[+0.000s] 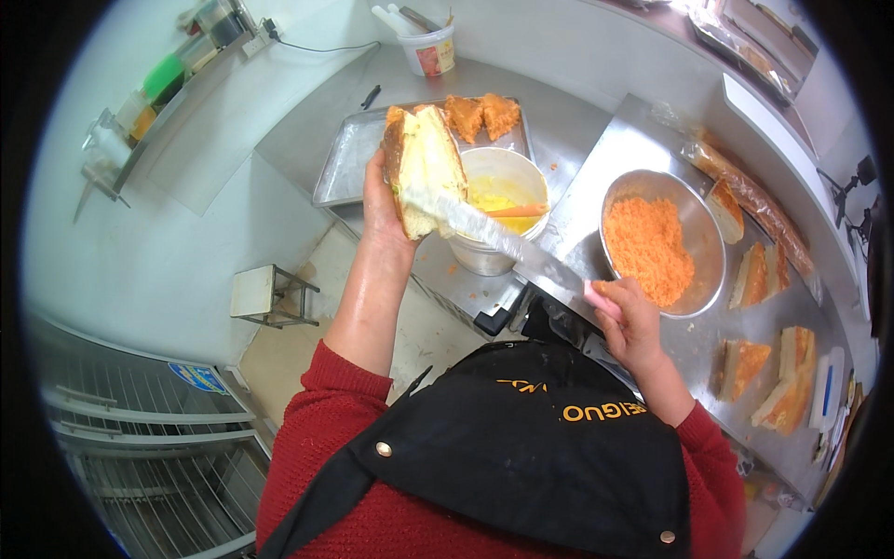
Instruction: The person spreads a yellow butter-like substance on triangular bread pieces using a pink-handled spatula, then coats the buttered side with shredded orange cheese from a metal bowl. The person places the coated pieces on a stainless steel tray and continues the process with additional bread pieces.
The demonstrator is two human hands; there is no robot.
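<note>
My left hand (pixel 386 209) holds up a thick piece of bread (pixel 427 164), its cut face coated with a pale yellow spread. In my right hand (pixel 632 323) is the pink handle of a long-bladed knife or spatula (pixel 520 246), whose smeared blade reaches across to the lower part of the bread. Just behind the blade stands a white bucket (pixel 513 164) with yellow cream inside and an orange-handled tool (pixel 517 211) lying in it. Close to my right hand is a steel mixing bowl (pixel 711 279) containing orange crumbs (pixel 649 244).
Behind the bread lies a metal tray (pixel 349 164) with orange-coated pieces (pixel 482 115). Bread wedges (pixel 744 367) and a plastic-wrapped long loaf (pixel 754 195) line the right counter. A tub of utensils (pixel 429 52) stands at the back. Below, on the left, is a stool (pixel 255 292).
</note>
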